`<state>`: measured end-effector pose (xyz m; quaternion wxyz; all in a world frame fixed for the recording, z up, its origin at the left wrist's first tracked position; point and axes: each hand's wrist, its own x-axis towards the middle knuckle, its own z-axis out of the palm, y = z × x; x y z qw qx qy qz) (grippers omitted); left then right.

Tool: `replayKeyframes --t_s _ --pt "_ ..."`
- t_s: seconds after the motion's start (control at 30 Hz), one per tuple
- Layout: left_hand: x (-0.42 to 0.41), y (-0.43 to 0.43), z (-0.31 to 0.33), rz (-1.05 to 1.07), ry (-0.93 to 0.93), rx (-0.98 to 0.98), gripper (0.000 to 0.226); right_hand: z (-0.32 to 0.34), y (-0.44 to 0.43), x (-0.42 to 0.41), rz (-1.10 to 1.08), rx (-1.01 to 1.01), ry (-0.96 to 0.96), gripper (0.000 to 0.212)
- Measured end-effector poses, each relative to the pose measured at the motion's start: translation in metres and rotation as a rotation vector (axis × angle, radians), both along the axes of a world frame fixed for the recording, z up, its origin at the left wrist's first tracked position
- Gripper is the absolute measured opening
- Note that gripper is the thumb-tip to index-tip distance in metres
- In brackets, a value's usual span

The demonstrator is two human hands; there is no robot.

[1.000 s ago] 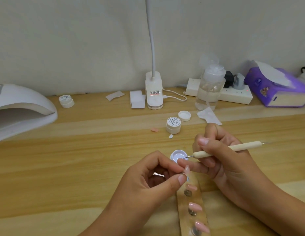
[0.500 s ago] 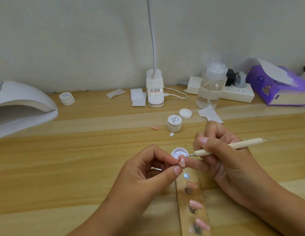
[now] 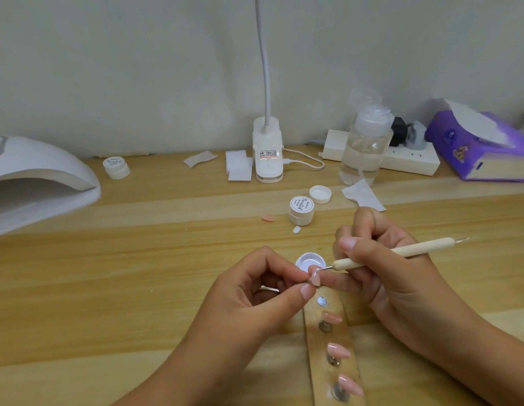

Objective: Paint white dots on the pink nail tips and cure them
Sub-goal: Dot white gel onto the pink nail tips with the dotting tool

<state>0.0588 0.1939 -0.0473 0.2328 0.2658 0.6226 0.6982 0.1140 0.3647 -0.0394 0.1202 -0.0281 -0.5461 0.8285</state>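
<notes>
Dotting was the step in hand, by my read. I saw the left hand [image 3: 255,294] pinching one pink nail tip [image 3: 315,278] between thumb and forefinger, just above the far end of the wooden holder strip [image 3: 334,353]. I saw the right hand [image 3: 380,268] gripping the dotting tool [image 3: 401,253] pen-style, its metal point touching the tip's upper end, where a white blob showed. The open white gel pot [image 3: 310,260] sat just behind. Three other pink tips [image 3: 338,351] sat on the strip's studs. The far stud [image 3: 322,301] was bare, so I took it for this tip's seat. Dots on those three were too small to tell.

To do it well, I reckoned: brace right fingers against left, touch straight down, lift straight off, no dragging. Reload from the pot once the blob thinned. Left thumb off the painted face. The curing lamp [image 3: 35,177] stood well apart at far left, so cure looked not yet begun.
</notes>
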Motion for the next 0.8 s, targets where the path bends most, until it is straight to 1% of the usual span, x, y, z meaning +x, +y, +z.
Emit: replayKeyframes --t_s 0.43,0.6,0.8 --pt "0.0002 -0.0008 0.0005 -0.002 0.013 -0.015 0.018 0.0011 -0.0006 -0.0001 0.002 -0.045 0.011 0.027" --pt "0.0009 -0.0005 0.0011 -0.003 0.013 -0.013 0.017 0.0015 0.0003 0.0006 0.019 -0.057 0.016 0.032" --pt "0.0013 -0.0008 0.0023 -0.012 0.016 -0.025 0.019 0.0025 0.0002 0.0005 0.018 -0.055 0.012 0.032"
